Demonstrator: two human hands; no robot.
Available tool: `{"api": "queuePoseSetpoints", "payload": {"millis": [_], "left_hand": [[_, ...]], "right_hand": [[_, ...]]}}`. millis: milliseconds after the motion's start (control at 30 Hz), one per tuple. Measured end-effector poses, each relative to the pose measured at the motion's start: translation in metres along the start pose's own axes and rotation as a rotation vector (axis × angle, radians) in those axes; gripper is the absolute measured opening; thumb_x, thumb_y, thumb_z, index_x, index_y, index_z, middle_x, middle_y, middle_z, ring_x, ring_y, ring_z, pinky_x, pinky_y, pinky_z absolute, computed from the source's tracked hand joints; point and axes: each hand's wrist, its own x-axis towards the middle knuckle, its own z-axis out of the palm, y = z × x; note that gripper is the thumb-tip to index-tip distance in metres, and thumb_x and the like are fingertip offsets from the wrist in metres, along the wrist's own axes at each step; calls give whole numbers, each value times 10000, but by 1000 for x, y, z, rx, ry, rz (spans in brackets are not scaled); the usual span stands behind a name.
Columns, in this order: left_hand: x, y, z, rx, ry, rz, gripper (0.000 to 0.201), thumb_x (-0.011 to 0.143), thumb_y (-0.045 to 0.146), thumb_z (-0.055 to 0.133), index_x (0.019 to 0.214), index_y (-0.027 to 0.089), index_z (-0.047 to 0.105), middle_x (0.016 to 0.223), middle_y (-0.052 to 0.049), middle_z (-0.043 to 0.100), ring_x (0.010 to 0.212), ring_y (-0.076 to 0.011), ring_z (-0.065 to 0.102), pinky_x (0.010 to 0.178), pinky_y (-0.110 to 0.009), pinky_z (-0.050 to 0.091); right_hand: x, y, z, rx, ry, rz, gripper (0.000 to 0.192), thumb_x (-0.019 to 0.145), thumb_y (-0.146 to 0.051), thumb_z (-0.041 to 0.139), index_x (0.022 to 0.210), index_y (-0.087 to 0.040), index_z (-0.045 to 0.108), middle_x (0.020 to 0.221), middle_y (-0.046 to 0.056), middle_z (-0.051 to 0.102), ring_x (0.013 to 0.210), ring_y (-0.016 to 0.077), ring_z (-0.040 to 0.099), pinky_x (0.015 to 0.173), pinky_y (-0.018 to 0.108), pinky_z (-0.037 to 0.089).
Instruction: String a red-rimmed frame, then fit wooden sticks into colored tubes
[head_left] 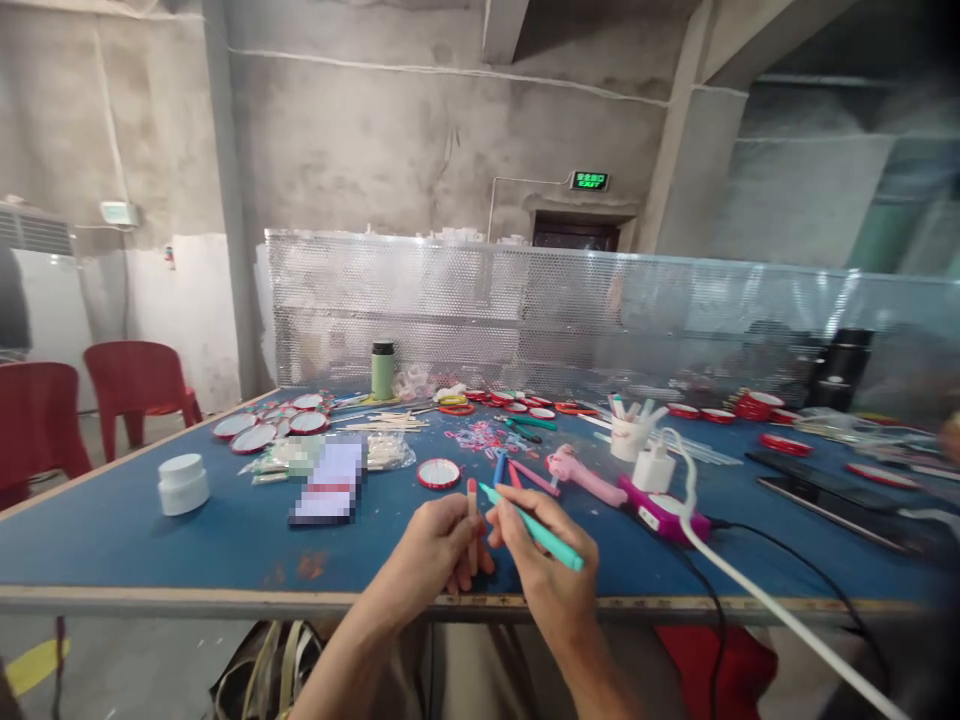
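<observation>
Here, over the blue worktop (187,540) at six o'clock, left hand (435,550) fingers pinch a red-tipped wooden stick (472,520) upright; right hand (544,570) fingers clamp a teal marker pen (534,528), colouring seemingly underway; next needs steady tip contact

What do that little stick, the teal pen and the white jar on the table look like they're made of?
The stick in the left hand looks like pale, matt wood with a red-coloured tip. The teal pen in the right hand seems smooth plastic with an even colour. The white jar looks like opaque plastic with a faint sheen, though glass cannot be ruled out.
</observation>
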Motion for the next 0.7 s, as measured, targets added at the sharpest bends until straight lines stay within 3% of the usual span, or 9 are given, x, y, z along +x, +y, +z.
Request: {"api": "queuePoseSetpoints", "payload": {"millis": [100, 233, 433, 700], "left_hand": [[-3, 3, 0, 65, 36, -14, 421, 885, 528, 507, 701, 152, 545, 498, 26, 509, 404, -72, 455, 384, -160, 353], [-5, 6, 0, 67, 44, 18, 389, 896, 505, 497, 716, 162, 528, 559, 11, 564, 420, -69, 459, 402, -165, 369], [-3, 4, -1, 94, 53, 11, 352, 908, 465, 487, 744, 160, 554, 582, 8, 582, 429, -73, 474, 405, -164, 368], [-1, 2, -1, 72, 44, 13, 255, 909, 372, 457, 805, 167, 568, 600, 6, 606, 424, -82, 483, 409, -173, 377]], "right_hand": [[0, -7, -2, -91, -11, -114, 146, 914, -262, 588, 919, -181, 710, 714, 21, 726, 560, 137, 678, 568, 235, 558], [1, -5, -5, -186, -25, -213, 131, 920, -231, 564, 899, -186, 685, 710, 17, 709, 604, 141, 680, 612, 246, 546], [1, 8, -4, -63, -25, -32, 150, 929, -286, 569, 863, -180, 653, 635, -13, 664, 499, 111, 623, 484, 203, 496], [0, 8, -3, -3, -70, -9, 151, 923, -306, 582, 929, -179, 664, 662, -5, 682, 497, 119, 638, 476, 211, 520]]}}
